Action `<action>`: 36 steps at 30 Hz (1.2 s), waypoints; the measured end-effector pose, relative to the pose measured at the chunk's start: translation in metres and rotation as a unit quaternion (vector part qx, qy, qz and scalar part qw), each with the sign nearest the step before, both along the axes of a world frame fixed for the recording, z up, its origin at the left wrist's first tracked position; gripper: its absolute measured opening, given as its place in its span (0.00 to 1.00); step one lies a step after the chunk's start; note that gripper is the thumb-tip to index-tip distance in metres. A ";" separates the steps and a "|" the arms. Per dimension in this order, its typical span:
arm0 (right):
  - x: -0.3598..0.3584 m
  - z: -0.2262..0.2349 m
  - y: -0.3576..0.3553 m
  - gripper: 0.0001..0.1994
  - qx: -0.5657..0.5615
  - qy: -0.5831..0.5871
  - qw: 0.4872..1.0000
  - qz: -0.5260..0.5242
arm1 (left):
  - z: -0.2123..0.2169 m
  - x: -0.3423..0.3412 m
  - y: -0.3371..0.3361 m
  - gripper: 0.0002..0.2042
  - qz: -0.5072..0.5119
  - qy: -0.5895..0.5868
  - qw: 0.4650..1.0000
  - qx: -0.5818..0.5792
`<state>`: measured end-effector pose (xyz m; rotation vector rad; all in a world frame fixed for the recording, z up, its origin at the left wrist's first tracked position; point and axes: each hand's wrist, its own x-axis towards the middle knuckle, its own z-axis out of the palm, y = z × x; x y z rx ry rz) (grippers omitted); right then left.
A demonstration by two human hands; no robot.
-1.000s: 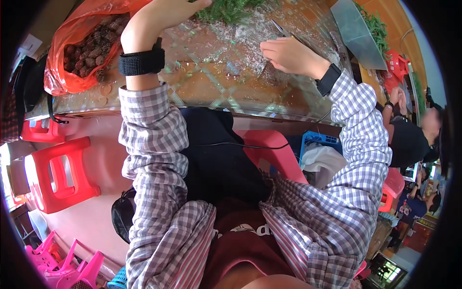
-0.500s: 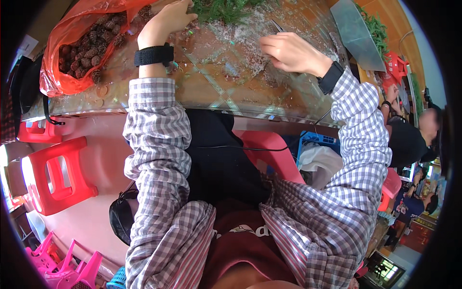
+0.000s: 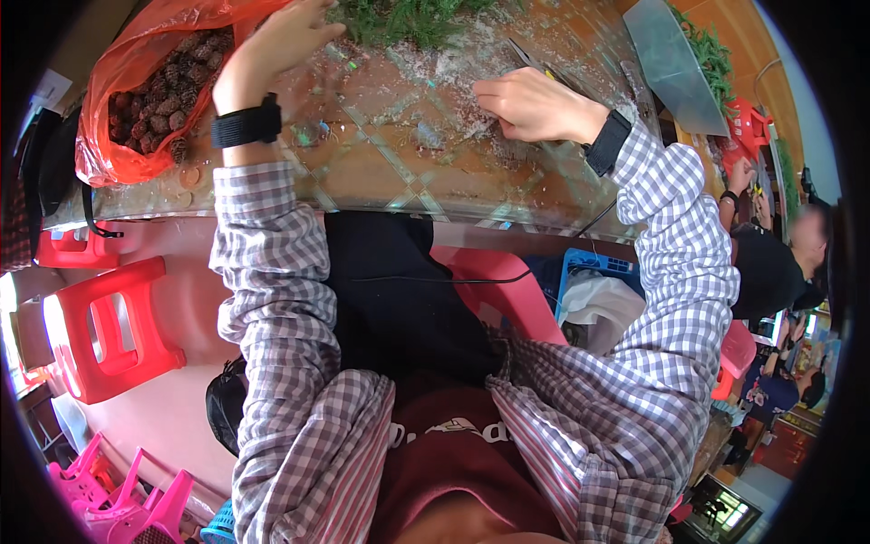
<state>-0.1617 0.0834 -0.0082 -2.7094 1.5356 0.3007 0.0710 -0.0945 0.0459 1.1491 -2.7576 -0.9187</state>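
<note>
My left hand reaches over the table to the top edge of the view, beside an orange-red plastic bag of brown pinecones. A finger or thumb stands away from the rest, so it looks open; the other fingertips are partly cut off. My right hand is held closed over the tabletop, fingers curled in. Whatever it may pinch is hidden. Just beyond it lies a pointed metal tool with a bit of yellow, perhaps pliers or scissors. Green artificial pine sprigs lie between the hands at the far side.
White flakes litter the glossy tabletop. At the far right stands a translucent bin beside more greenery. A red stool and a blue crate are below the table. Another person works at right.
My left hand has moved left, nearer the pinecone bag. The right hand has shifted slightly left and down and stays closed, so more of the metal tool shows.
</note>
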 end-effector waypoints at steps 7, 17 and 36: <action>0.005 0.007 0.004 0.07 -0.033 -0.040 0.999 0.009 | -0.031 0.066 -0.064 0.23 0.013 0.155 0.973 -0.172; 0.019 0.008 0.004 0.06 0.028 0.022 0.996 -0.076 | -0.038 0.108 -0.091 0.23 0.049 0.226 0.973 0.007; 0.013 0.053 0.014 0.08 -0.136 -0.119 0.966 -0.183 | -0.044 0.123 -0.057 0.18 0.240 0.140 0.949 -0.146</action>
